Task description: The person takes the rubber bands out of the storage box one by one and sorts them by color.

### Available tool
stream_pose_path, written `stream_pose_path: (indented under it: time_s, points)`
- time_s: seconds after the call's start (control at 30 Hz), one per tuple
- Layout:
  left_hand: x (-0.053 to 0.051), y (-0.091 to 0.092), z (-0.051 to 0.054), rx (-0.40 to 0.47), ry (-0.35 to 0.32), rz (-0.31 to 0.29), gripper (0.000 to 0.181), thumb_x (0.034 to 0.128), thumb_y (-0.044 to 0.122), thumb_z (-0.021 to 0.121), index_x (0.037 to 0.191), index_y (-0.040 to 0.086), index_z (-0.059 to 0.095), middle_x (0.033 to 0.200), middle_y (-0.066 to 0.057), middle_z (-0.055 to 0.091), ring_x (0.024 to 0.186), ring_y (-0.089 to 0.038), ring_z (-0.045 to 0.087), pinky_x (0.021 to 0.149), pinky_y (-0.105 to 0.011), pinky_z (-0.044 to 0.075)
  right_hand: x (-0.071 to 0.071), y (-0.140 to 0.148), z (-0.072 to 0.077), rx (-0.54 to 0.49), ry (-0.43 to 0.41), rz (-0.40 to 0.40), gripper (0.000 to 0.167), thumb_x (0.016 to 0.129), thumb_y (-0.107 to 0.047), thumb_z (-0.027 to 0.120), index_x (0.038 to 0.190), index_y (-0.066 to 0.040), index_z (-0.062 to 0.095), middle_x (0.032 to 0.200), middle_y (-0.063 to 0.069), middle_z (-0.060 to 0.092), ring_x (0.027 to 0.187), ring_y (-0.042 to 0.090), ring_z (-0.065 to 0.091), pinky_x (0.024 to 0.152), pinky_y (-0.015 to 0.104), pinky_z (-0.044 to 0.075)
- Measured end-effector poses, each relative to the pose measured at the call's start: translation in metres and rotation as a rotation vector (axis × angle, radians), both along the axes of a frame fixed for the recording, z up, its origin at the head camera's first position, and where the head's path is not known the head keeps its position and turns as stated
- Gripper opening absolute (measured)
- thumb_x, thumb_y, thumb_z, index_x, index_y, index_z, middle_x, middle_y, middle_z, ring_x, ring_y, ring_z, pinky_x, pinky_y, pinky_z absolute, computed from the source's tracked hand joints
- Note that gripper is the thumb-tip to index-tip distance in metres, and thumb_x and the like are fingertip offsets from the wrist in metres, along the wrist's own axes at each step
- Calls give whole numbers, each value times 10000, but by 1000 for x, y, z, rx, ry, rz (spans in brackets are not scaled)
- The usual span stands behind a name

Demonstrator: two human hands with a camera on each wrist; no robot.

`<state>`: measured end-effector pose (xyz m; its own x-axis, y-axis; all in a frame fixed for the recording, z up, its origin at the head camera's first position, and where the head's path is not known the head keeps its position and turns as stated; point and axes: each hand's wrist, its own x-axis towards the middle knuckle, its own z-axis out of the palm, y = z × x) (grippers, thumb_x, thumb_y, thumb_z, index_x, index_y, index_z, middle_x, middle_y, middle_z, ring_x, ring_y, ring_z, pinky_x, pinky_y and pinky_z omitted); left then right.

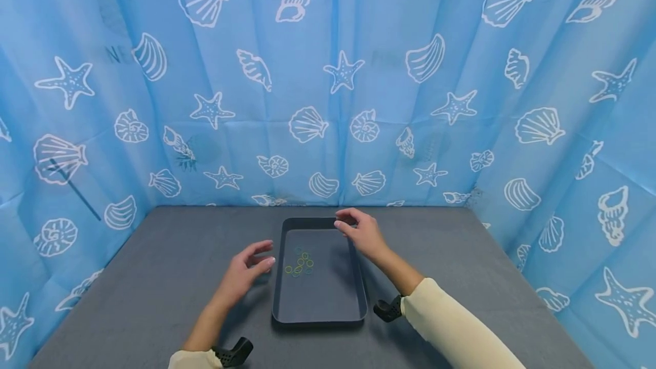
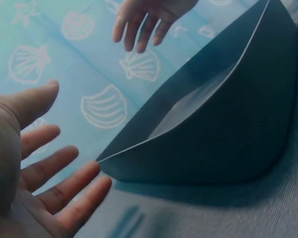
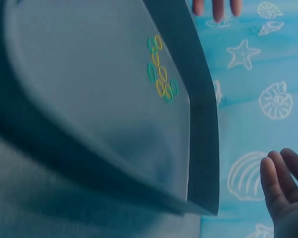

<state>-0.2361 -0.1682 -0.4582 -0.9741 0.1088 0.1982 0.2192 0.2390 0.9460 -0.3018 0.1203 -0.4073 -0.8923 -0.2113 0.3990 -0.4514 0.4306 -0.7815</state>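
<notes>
A dark rectangular tray (image 1: 328,300) lies on the grey table, holding several small yellow and green rings (image 1: 300,262) in its left half. My left hand (image 1: 245,271) is just left of the tray, fingers spread and holding nothing; in the left wrist view the same hand (image 2: 54,173) is beside the tray wall (image 2: 228,134). My right hand (image 1: 363,233) is over the tray's far right corner with relaxed fingers and nothing visible in them. In the right wrist view that hand (image 3: 288,188) is beyond the tray edge, and the rings (image 3: 161,74) lie flat on the tray floor.
The grey table (image 1: 205,232) extends around the tray. A blue curtain (image 1: 338,101) with white shells and starfish hangs behind the table and along both sides. Black devices are strapped at the left wrist (image 1: 233,352) and the right wrist (image 1: 388,308).
</notes>
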Motion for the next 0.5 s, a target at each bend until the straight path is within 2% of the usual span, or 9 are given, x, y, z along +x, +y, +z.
stream_pose_path:
  time_s: [0.07,0.27,0.5]
  points:
    - [0,3,-3,21,-18,-11,452,932,186,671,1337,30,546,1338,-217,534,1099,-339,597,835,-369,548,-1,-7,0,10,-33,5,186,923,-108,667,1097,-43,681,973,50,685,820,179,643,671,276,547]
    - [-2,12,-11,71,-76,-37,470,931,144,667,1351,-10,522,1340,-251,515,1058,-316,619,836,-441,545,-7,-21,-3,83,-127,32,181,935,-140,660,1089,-49,686,956,36,687,830,220,653,684,306,545]
    - [-3,15,-20,86,-116,4,482,923,115,670,1358,-13,509,1359,-253,490,1050,-324,617,836,-458,542,-19,-34,-12,178,-189,92,209,931,-132,659,1097,-7,681,971,60,684,802,172,629,666,305,531]
